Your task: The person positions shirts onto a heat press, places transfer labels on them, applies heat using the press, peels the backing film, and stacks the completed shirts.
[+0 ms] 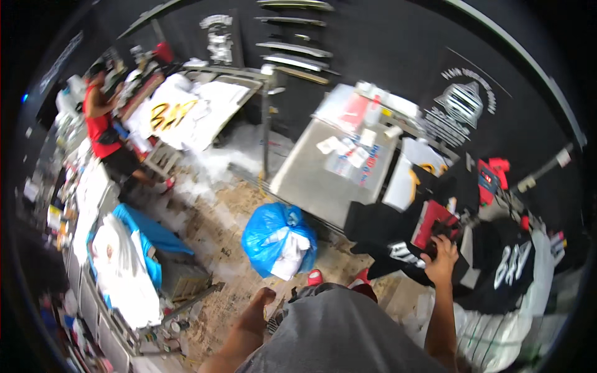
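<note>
At the right, my right hand (442, 256) has its fingers curled over a dark part beside a red flat plate (428, 219); motion blur hides what exactly they grip. Under and around it lies a black T-shirt (379, 233) with a white print. Another black T-shirt (507, 264), printed in white letters, is to the right of that hand. My left hand (263, 299) hangs low beside my body, nearest to a blue plastic bag (264, 239) stuffed with white cloth. Blur and the viewing angle hide its fingers.
A grey table (305, 180) holds small white cards and clear sheets. A red heat gun (491, 177) lies at the far right. White printed shirts cover a rack (233, 93) at the back left, near a person (102, 124) in red. White cloth (124, 267) lies at left.
</note>
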Motion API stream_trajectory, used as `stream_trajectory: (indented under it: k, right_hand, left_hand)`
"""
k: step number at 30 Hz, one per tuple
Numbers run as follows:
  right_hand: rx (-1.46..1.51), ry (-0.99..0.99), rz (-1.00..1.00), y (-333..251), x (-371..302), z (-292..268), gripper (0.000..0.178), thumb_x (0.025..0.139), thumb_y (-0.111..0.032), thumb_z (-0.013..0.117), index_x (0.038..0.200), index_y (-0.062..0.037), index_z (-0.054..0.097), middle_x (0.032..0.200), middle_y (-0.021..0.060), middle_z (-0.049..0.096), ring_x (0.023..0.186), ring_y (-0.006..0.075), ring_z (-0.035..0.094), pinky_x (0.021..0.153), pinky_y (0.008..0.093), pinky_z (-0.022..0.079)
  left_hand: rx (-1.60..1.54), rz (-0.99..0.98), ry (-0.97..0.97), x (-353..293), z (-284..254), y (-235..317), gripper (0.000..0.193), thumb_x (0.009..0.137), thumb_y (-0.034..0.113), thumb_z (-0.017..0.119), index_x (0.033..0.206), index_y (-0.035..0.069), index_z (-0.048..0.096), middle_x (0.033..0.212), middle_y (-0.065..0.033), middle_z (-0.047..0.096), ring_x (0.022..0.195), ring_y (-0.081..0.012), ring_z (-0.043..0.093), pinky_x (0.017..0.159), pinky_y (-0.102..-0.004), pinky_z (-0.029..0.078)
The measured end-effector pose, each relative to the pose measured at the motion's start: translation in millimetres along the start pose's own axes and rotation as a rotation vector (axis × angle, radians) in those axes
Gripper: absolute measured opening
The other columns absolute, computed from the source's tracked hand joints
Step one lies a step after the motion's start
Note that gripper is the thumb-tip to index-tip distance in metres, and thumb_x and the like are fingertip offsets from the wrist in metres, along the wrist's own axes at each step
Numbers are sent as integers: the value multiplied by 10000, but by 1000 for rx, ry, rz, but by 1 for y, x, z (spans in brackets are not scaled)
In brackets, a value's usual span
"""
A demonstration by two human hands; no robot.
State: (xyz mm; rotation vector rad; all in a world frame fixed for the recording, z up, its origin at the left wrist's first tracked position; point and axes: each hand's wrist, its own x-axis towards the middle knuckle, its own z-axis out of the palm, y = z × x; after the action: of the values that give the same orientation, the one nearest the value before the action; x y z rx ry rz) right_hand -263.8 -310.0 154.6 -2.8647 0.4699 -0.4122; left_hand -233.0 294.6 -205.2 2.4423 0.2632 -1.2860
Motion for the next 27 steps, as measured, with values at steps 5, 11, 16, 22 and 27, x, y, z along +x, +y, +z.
stream_trajectory:
  k: [5,11,16,22,27]
  right_hand:
    - [51,6,3,1,-3,4,668,689,-198,844,1307,-130,599,1417,91,530,1307,421,446,1125,569,297]
    - [24,17,2,1,-4,7,648,685,-207,814,1288,-100,603,1423,78,531,1285,421,460,1121,579,298]
    - [1,26,-3,2,-5,8,639,724,-321,796,1292,-98,605,1417,85,535,1276,433,462,1117,589,296]
    - [-18,44,-35,7,-5,12,707,793,-575,708,1276,-69,611,1408,103,542,1277,459,458,1101,598,290]
    - [-8,64,-15,2,-5,11,682,770,-509,749,1260,-54,618,1395,112,546,1263,455,459,1102,589,285]
  left_hand:
    - [-82,515,80,3,-46,71,600,943,246,464,1527,112,441,1577,-166,442,1454,-315,417,1199,-393,337]
    - [-152,302,302,-15,-84,145,417,883,335,510,1025,29,756,1105,-272,709,1083,-436,680,954,-485,548]
    - [258,527,219,23,-62,127,344,908,287,492,924,56,746,1008,-260,724,960,-408,719,855,-472,585]
    - [273,430,59,43,-23,81,343,919,263,475,926,63,753,1028,-241,731,964,-392,719,865,-453,584]
    - [238,404,52,46,-26,80,339,916,259,481,926,59,756,1024,-239,732,960,-392,720,859,-455,584]
